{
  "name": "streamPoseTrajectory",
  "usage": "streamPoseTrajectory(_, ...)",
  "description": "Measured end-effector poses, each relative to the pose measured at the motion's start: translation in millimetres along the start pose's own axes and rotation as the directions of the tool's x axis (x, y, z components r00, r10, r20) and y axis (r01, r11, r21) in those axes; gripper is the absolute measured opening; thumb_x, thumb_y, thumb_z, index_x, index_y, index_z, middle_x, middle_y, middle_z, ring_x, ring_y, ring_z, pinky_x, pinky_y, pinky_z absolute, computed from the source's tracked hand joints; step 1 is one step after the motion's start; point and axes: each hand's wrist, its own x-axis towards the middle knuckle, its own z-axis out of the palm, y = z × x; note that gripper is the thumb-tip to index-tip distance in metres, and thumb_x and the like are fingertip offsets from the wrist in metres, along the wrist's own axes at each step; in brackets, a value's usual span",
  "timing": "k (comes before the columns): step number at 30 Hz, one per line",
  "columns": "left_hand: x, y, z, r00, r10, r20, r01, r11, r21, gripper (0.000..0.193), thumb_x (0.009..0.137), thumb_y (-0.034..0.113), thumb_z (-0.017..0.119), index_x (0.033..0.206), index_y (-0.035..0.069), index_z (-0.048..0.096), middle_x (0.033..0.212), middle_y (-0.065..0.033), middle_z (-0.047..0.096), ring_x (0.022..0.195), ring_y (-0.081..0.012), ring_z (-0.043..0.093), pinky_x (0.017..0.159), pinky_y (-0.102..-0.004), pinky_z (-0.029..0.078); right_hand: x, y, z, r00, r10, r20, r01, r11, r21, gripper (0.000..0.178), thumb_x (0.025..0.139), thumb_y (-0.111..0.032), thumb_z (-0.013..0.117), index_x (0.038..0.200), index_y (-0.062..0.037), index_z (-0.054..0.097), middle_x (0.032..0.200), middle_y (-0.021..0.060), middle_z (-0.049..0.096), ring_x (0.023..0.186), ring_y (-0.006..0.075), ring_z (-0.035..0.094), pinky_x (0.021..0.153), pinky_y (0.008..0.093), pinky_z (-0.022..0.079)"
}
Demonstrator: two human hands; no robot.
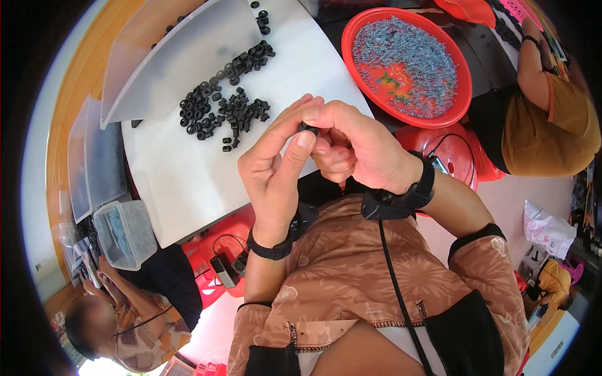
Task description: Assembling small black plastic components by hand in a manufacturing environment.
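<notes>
Over the white tabletop's near edge, my left hand (273, 169) and my right hand (367, 147) meet, fingertips together. Pinched between them is a small black round part (307, 128), mostly covered by thumbs and fingers. Both hands are closed on it; whether a second piece is in the right fingers cannot be seen. Beyond my left hand lies a loose pile of black ring-shaped parts (195, 111). Beside it, nearer my fingers, are small black knobbed pieces (251, 111). Each of my wrists wears a black strap with a device.
A red basin (461, 100) of small bluish-grey pieces stands at the far right. Translucent bins (163, 59) line the left, with a clear tub (147, 235) below them. One person (135, 307) sits at left, another (552, 131) at right. A black cable (392, 269) hangs down my front.
</notes>
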Motion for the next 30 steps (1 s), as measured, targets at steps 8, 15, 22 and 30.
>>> streamPoseTrajectory(8,-8,-4,1,0.986,-0.167,-0.012,0.167,0.985,0.049,0.024,0.090,0.007,0.061,0.111,-0.004,0.065,0.104,-0.0122,0.068,0.092,-0.0122,0.061,0.085,-0.0261,0.047,-3,7,-4,0.985,0.083,-0.152,-0.076,0.996,0.051,0.041,0.090,-0.038,0.051,0.059,-0.0134,0.036,0.053,-0.0065,0.025,0.045,0.0065,0.017,0.042,0.0249,0.014)
streamPoseTrajectory(15,-9,-6,7,0.990,-0.125,-0.062,0.134,0.975,0.179,0.024,0.087,0.007,0.066,0.109,-0.003,0.066,0.093,-0.0049,0.067,0.083,-0.0090,0.058,0.077,-0.0226,0.046,-10,3,-8,0.980,0.086,-0.179,-0.096,0.994,-0.048,0.038,0.090,-0.036,0.049,0.063,-0.0124,0.042,0.054,-0.0072,0.027,0.046,0.0056,0.018,0.042,0.0248,0.014)
streamPoseTrajectory(22,-9,-5,11,0.977,-0.186,-0.107,0.208,0.944,0.255,0.019,0.085,0.003,0.066,0.103,-0.003,0.068,0.091,-0.0061,0.070,0.084,-0.0096,0.061,0.079,-0.0238,0.049,-9,14,-5,0.959,-0.019,-0.283,0.005,0.999,-0.048,0.034,0.090,-0.035,0.052,0.065,-0.0123,0.048,0.054,-0.0085,0.029,0.046,0.0040,0.020,0.042,0.0242,0.015)
streamPoseTrajectory(30,-8,-4,8,0.977,-0.189,-0.098,0.194,0.980,0.047,0.020,0.089,0.007,0.063,0.106,-0.002,0.068,0.095,-0.0055,0.069,0.088,-0.0093,0.060,0.083,-0.0245,0.047,-7,8,-4,0.977,-0.066,-0.203,0.025,0.980,-0.198,0.038,0.090,-0.039,0.053,0.064,-0.0113,0.047,0.055,-0.0087,0.028,0.048,0.0036,0.019,0.043,0.0241,0.015)
